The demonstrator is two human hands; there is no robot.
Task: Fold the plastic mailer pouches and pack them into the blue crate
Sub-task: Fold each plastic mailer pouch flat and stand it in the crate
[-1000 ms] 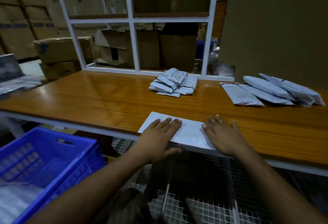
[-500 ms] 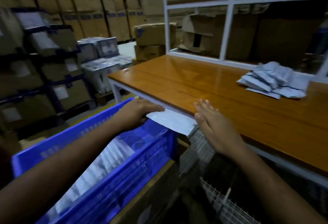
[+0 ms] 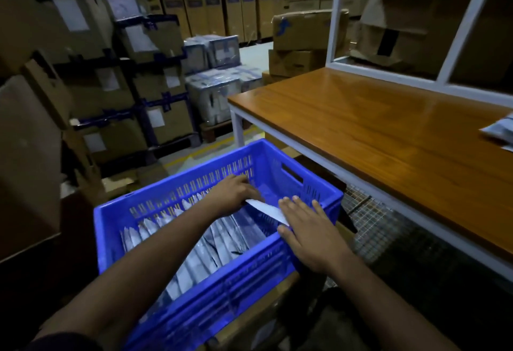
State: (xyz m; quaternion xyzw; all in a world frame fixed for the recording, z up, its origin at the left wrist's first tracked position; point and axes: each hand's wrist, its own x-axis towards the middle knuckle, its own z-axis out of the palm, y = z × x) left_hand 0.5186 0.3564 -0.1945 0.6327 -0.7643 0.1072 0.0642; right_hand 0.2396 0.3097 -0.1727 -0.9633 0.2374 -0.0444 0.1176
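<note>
A folded white mailer pouch [image 3: 266, 208] hangs over the inside of the blue crate [image 3: 155, 211], held between both hands. My left hand [image 3: 233, 195] grips its left end with curled fingers. My right hand [image 3: 308, 234] lies flat over its right end with fingers straight, above the crate's near right rim. Several grey folded pouches [image 3: 200, 248] stand packed in rows inside the crate. More unfolded pouches [image 3: 499, 128] show at the right edge of the wooden table [image 3: 374, 134].
The table's white frame and a wire mesh shelf [image 3: 369, 211] are just right of the crate. Stacked cardboard boxes [image 3: 83, 73] and wrapped cartons [image 3: 216, 84] fill the left and back. A white shelf frame [image 3: 472, 25] rises behind the table.
The view swung left from the table to the crate. Both hands carried the folded pouch off the table edge and down into the crate.
</note>
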